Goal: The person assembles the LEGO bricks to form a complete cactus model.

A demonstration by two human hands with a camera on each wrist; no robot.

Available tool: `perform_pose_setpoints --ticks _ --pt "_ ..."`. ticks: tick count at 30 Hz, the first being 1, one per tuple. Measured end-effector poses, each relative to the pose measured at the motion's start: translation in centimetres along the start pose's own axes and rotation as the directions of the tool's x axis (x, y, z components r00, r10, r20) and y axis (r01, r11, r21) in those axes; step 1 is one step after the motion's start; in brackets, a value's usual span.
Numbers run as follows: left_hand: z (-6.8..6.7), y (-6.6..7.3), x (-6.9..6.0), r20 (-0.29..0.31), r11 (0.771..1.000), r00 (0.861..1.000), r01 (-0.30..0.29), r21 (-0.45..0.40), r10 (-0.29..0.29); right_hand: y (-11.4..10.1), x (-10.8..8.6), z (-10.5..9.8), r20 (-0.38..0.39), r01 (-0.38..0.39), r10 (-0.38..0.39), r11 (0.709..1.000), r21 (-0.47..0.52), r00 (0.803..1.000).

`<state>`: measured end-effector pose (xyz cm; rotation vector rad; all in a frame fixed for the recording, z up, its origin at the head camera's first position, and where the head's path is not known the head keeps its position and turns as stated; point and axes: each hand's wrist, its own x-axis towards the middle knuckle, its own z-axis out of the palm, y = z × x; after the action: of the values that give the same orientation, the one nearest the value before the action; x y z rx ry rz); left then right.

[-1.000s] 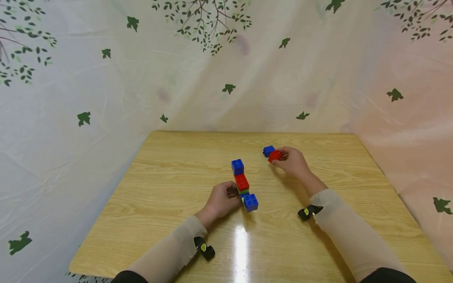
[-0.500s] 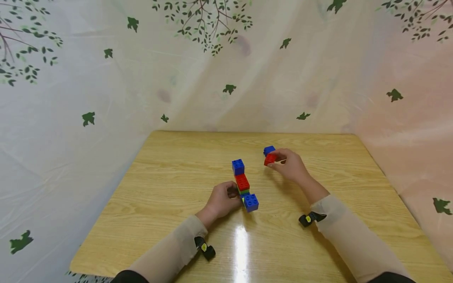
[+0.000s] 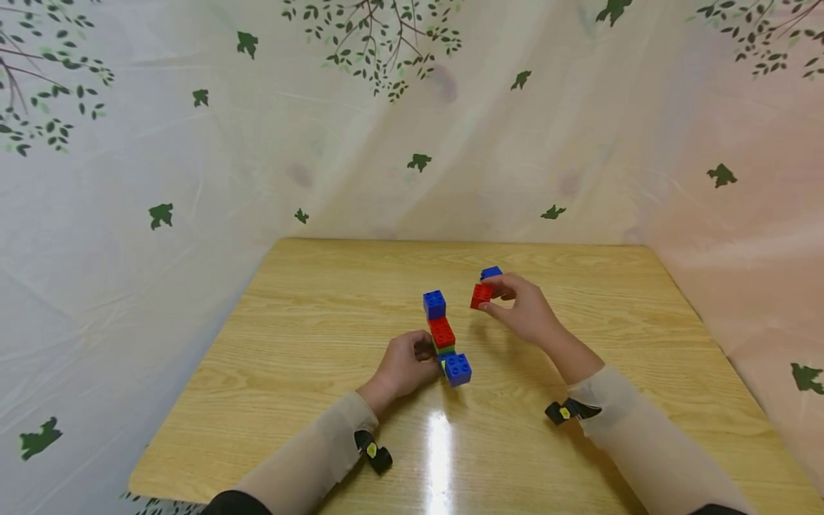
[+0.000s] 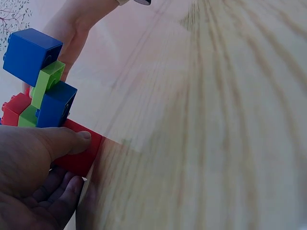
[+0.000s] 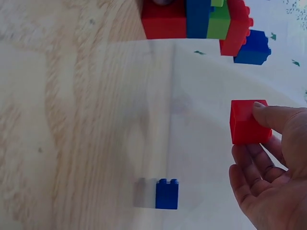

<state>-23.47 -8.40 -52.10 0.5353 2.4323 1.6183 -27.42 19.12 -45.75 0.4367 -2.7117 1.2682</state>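
Near the middle of the table (image 3: 290,429), my left hand (image 3: 404,366) grips a built stack of toy building bricks (image 3: 441,332) low down. In the left wrist view the thumb lies against the red bottom brick (image 4: 88,160). Above it come a blue brick (image 4: 57,103), green pieces, a red brick and two further blue bricks sticking out at the ends. My right hand (image 3: 526,309) pinches a loose red brick (image 5: 243,122) between thumb and fingers, apart from the stack and raised off the table. Just behind that hand a loose blue brick (image 3: 491,272) lies on the table, partly covered in the head view.
A pale curtain (image 3: 360,164) printed with leaves hangs close behind the table and along both sides. Small dark cameras are strapped to the left sleeve (image 3: 309,447) and the right sleeve (image 3: 644,436). Light glares off the table's front middle.
My right hand has lifted the red brick away from the loose blue one and moved it left and a little nearer, towards the stack. The left hand and the stack have stayed put.
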Motion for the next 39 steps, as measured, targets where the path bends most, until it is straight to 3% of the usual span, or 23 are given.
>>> perform_pose_setpoints --ticks 15,25,39 --pt "0.1 -0.2 0.0 -0.003 1.000 1.000 0.001 0.008 -0.001 -2.8 -1.5 -0.2 0.012 0.113 -0.114 0.991 0.075 0.993" --pt "0.0 -0.2 0.0 0.003 1.000 1.000 -0.004 -0.003 0.004 -3.5 -1.9 0.2 0.050 0.121 -0.126 0.989 0.090 0.991" --pt "0.0 0.0 -0.1 -0.004 1.000 1.000 0.000 0.004 0.000 -3.9 -1.7 1.2 0.117 0.226 -0.243 0.964 0.142 0.963"
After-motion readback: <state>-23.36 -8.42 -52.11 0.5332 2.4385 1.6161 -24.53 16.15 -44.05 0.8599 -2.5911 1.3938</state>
